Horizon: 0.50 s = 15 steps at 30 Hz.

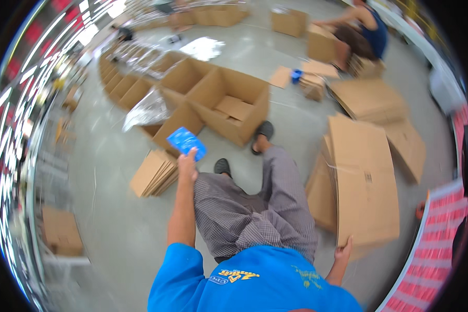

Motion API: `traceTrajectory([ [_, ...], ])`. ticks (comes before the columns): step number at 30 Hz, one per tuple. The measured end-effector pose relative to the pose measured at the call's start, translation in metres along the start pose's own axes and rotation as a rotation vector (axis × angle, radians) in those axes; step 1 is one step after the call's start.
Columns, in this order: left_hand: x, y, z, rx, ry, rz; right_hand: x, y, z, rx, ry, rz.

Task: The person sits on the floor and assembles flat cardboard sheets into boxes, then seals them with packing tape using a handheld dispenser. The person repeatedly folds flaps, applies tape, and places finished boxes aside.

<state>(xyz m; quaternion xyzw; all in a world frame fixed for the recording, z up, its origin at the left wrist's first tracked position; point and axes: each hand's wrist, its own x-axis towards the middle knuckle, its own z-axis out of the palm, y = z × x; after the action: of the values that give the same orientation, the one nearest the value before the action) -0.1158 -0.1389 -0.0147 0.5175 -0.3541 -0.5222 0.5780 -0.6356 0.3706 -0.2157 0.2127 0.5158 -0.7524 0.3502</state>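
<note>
My left hand (188,165) is closed round one end of a blue, shiny, roughly rectangular object (187,144), blurred so its exact kind is unclear. It is held out over the near side of the open cardboard boxes (224,99). On the other side, my right hand (342,250) grips the lower edge of a flattened cardboard box (366,182), which leans tilted with other flat boxes behind it. A stack of folded cardboard sheets (155,173) lies on the floor left of my knees.
Rows of open boxes, some with clear plastic film (146,109), stretch away at the far left. More flattened cardboard (372,99) lies at the right. A person (366,31) sits far right beside a box (321,43). A blue item (296,76) rests by cardboard pieces.
</note>
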Motion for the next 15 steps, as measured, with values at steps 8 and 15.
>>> traceTrajectory([
  [8, -0.007, 0.001, -0.001, -0.078, -0.015, 0.035, -0.080, -0.114, 0.180, 0.123, -0.414, -0.202],
  [15, -0.011, 0.004, 0.000, -0.110, -0.022, 0.049, -0.173, -0.186, 0.139, -0.111, -0.543, -0.406],
])
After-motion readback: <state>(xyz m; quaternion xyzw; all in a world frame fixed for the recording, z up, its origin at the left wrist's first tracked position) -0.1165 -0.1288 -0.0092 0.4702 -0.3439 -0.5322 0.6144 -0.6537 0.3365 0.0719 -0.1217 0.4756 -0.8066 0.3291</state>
